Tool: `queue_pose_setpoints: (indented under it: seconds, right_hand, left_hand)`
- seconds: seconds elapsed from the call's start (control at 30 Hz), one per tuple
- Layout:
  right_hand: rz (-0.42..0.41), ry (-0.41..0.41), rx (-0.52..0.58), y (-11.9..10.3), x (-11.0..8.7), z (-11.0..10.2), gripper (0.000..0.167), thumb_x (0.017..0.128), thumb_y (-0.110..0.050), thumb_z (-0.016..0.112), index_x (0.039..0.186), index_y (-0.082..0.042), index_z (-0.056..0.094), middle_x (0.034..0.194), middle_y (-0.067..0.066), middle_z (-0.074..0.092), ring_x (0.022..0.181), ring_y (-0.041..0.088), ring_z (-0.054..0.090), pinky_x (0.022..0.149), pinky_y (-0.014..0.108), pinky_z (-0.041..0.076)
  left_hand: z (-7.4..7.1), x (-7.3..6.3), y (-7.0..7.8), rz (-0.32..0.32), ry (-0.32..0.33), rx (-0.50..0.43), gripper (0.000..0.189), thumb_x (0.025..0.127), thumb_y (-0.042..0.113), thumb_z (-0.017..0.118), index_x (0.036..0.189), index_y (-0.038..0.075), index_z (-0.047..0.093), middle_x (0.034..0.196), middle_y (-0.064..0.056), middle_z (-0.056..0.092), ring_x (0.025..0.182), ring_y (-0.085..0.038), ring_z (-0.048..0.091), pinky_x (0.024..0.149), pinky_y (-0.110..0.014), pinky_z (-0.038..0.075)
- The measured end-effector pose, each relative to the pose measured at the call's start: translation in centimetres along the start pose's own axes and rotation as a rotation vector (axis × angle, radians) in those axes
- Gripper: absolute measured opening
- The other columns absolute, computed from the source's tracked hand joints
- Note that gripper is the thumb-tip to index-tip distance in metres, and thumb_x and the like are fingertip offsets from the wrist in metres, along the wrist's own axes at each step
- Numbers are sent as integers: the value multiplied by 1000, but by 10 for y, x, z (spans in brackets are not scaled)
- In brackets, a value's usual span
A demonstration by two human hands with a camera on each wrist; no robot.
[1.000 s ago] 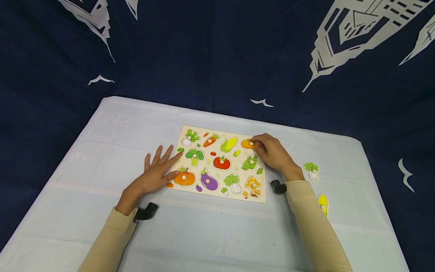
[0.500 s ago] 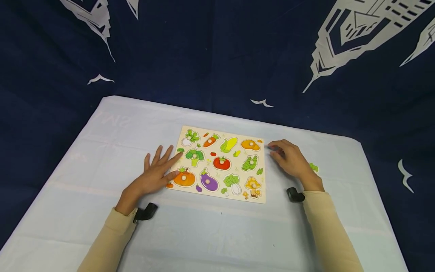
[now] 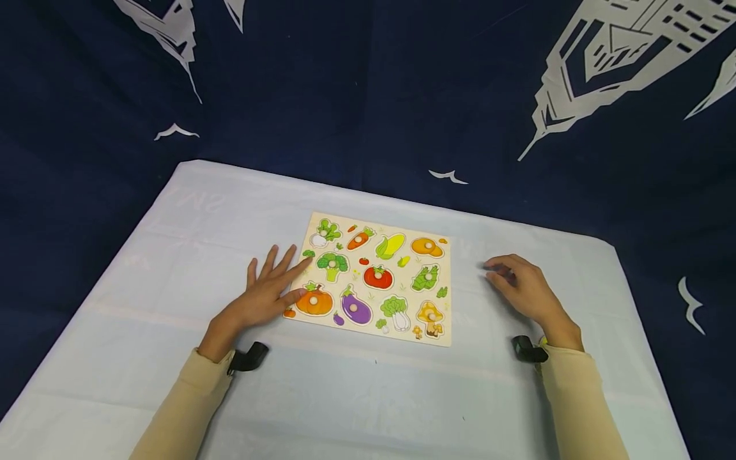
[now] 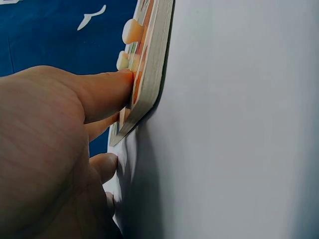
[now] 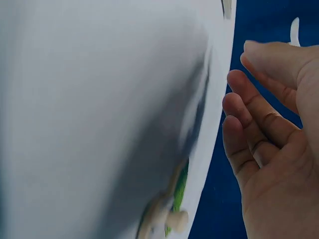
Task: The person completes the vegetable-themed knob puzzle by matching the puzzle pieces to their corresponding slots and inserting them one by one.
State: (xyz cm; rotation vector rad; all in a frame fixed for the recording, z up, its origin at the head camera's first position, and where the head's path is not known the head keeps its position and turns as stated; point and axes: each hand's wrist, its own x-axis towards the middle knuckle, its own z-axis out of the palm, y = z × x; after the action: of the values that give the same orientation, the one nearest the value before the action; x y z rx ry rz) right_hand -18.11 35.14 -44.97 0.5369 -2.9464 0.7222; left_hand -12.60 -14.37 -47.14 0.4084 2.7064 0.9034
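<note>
A wooden knob puzzle board [image 3: 402, 281] with vegetable pictures lies on the table. My left hand [image 3: 261, 294] rests spread at its left edge. In the left wrist view the thumb touches the board's face near the thick edge [image 4: 154, 64]. Knobs stand on most pictures, such as the tomato [image 3: 377, 277] and eggplant [image 3: 356, 309]; none shows on the corn [image 3: 390, 246] or bok choy [image 3: 395, 313]. My right hand [image 3: 526, 287] is right of the board, fingers loosely bent, holding nothing. Beneath it, the right wrist view shows a green-and-white knobbed piece [image 5: 182, 186].
A sliver of a yellow piece [image 3: 543, 340] shows beside the right wrist, mostly covered. Black wrist cameras [image 3: 248, 358] sit on both wrists. A white cloth covers the table [image 3: 345, 396], and a dark blue curtain [image 3: 322, 96] hangs behind it.
My right hand has let go of the orange potato-like piece at the board's upper right and moved right, toward me. It now covers the loose bok choy piece. The left hand stays put.
</note>
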Motion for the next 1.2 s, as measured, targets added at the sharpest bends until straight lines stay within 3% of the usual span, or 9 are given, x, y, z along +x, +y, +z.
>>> queue_pose_setpoints:
  seconds: [0.13, 0.23, 0.37, 0.57, 0.8, 1.2]
  right_hand:
    - [17, 12, 21, 6, -8, -7, 19, 96, -17, 69, 111, -6, 70, 103, 11, 67, 82, 17, 57, 69, 22, 45]
    - [38, 24, 30, 11, -13, -11, 18, 95, -19, 71, 108, -7, 71, 101, 9, 66, 80, 8, 51, 65, 16, 41]
    - [61, 25, 19, 18, -19, -16, 18, 95, -19, 70, 107, -6, 70, 103, 11, 65, 78, 3, 50, 63, 17, 42]
    - [92, -5, 12, 27, -28, -26, 14, 99, -11, 62, 109, -3, 69, 100, 12, 62, 65, 5, 54, 57, 23, 46]
    - [150, -27, 3, 35, -35, -31, 17, 101, -17, 60, 109, -4, 69, 105, 11, 62, 73, 5, 52, 61, 21, 46]
    - [104, -28, -20, 44, -47, -38, 12, 94, -2, 66, 105, -5, 70, 107, 16, 66, 78, -4, 46, 64, 17, 41]
  left_hand:
    - [0, -1, 0, 6, -3, -6, 63, 102, 37, 53, 158, 17, 31, 168, -18, 5, 153, -44, -15, 113, -67, -20]
    - [1, -1, 0, 5, -4, -6, 63, 103, 37, 53, 158, 17, 30, 168, -18, 4, 153, -43, -15, 113, -67, -20]
    - [1, -2, -1, 2, -9, -6, 63, 103, 37, 52, 159, 17, 30, 169, -17, 3, 153, -42, -16, 113, -67, -20]
    - [1, -1, -3, 2, -2, -7, 64, 103, 37, 52, 159, 18, 29, 169, -17, 3, 153, -43, -16, 113, -67, -20]
    - [1, -1, -3, -3, -5, -1, 64, 103, 37, 53, 159, 17, 29, 169, -17, 3, 153, -43, -16, 113, -67, -20]
    - [1, 0, -1, 8, 3, -2, 64, 102, 37, 53, 159, 17, 29, 168, -18, 5, 153, -44, -15, 113, -68, -20]
